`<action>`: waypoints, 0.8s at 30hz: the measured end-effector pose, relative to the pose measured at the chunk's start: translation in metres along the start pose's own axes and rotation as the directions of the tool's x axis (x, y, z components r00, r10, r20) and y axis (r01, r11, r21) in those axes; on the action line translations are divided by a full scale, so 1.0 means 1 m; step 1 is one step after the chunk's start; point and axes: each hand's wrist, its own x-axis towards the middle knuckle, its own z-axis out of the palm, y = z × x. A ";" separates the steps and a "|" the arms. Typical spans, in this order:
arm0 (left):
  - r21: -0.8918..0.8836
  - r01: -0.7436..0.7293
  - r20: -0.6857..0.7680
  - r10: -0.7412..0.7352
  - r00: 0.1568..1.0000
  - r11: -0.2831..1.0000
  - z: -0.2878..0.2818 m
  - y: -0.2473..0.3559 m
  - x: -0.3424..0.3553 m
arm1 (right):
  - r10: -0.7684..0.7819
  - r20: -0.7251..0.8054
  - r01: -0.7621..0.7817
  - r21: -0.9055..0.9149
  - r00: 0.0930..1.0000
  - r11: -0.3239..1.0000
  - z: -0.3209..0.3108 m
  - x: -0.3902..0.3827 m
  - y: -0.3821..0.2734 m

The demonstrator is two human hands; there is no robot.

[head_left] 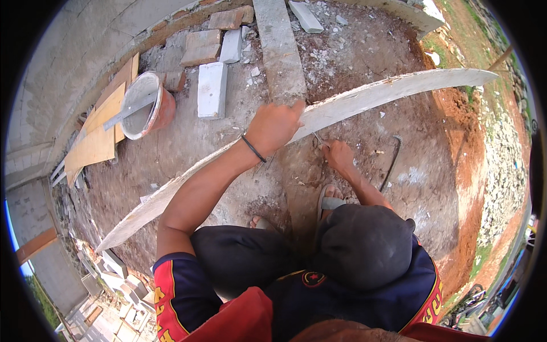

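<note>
A long pale plank (pixel 376 98), apparently standing on edge, runs from the lower left to the upper right in front of my knees. My left hand (pixel 276 130), with a black band at its wrist, is closed over the plank's upper edge near the middle. On the near side of the plank, my right hand (pixel 340 155) is closed on a thin metal piece (pixel 317 137) whose tip reaches the plank's face. Most of that piece is hidden in the fingers, so its kind is unclear. A bent metal rod (pixel 391 165) lies on the ground right of this hand.
At the left, a reddish bucket (pixel 164 112) with a grey straight strip (pixel 129 113) across it stands by plywood sheets (pixel 91 149). White blocks (pixel 212 91) and bricks (pixel 202 47) lie beyond the plank. Another board (pixel 282 54) stretches away from it. Rubble and a low wall (pixel 399 12) lie farther off.
</note>
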 end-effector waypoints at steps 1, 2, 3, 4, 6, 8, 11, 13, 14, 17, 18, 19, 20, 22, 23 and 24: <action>-0.006 0.010 0.004 -0.010 1.000 1.000 -0.001 -0.002 -0.002 | 0.001 0.001 -0.001 -0.016 1.000 1.000 -0.002 -0.001 -0.001; -0.009 0.028 -0.004 -0.028 1.000 1.000 -0.001 -0.001 -0.004 | -0.002 0.000 0.002 -0.032 1.000 0.999 -0.006 0.000 -0.005; -0.012 0.045 -0.011 -0.045 0.999 0.999 0.000 0.000 -0.007 | -0.013 0.012 0.014 -0.035 1.000 0.999 -0.007 0.001 -0.005; -0.015 0.063 -0.018 -0.063 0.998 0.998 0.000 0.001 -0.010 | -0.024 0.025 0.025 -0.038 0.999 0.999 -0.008 0.003 -0.004; -0.029 0.107 -0.009 -0.107 0.994 0.994 -0.003 -0.002 -0.013 | -0.023 0.094 0.021 0.021 0.995 1.000 -0.008 -0.001 -0.008; -0.047 0.128 -0.023 -0.130 0.991 0.991 -0.003 -0.005 -0.017 | -0.025 0.192 -0.002 0.139 0.981 0.990 -0.013 0.002 -0.015; -0.081 0.130 -0.061 -0.136 0.989 0.988 0.002 -0.007 -0.022 | 0.133 0.319 -0.232 0.297 0.938 0.926 -0.016 -0.001 -0.038; -0.095 0.133 -0.061 -0.140 0.988 0.987 0.001 -0.004 -0.024 | 0.044 0.155 -0.074 0.192 0.987 0.979 0.004 0.001 -0.013; -0.090 0.140 -0.064 -0.146 0.987 0.986 0.002 -0.005 -0.026 | -0.023 0.075 0.013 0.127 0.997 0.992 0.005 0.003 -0.017; -0.074 0.156 -0.075 -0.161 0.984 0.985 0.004 -0.009 -0.030 | 0.173 0.246 -0.256 0.366 0.954 0.895 0.003 -0.004 -0.031; -0.067 0.161 -0.081 -0.166 0.983 0.985 0.005 -0.011 -0.029 | 0.143 0.243 -0.230 0.380 0.959 0.896 0.000 -0.006 -0.033; -0.060 0.166 -0.087 -0.170 0.982 0.984 0.006 -0.012 -0.030 | 0.114 0.241 -0.205 0.394 0.964 0.896 -0.004 -0.006 -0.034; -0.075 0.163 -0.090 -0.169 0.981 0.984 0.004 -0.010 -0.031 | 0.087 0.231 -0.178 0.412 0.969 0.894 -0.007 -0.005 -0.034; -0.102 0.144 -0.092 -0.154 0.984 0.984 0.002 -0.004 -0.029 | 0.029 0.077 -0.040 0.144 0.997 0.989 0.008 -0.009 -0.013; -0.090 0.128 -0.125 -0.139 0.982 0.988 0.002 -0.004 -0.028 | -0.029 0.010 0.029 -0.005 1.000 1.000 0.013 -0.007 -0.006; -0.080 0.119 -0.154 -0.130 0.979 0.990 0.004 -0.003 -0.031 | 0.022 0.109 -0.029 0.056 0.994 0.998 0.003 -0.005 -0.018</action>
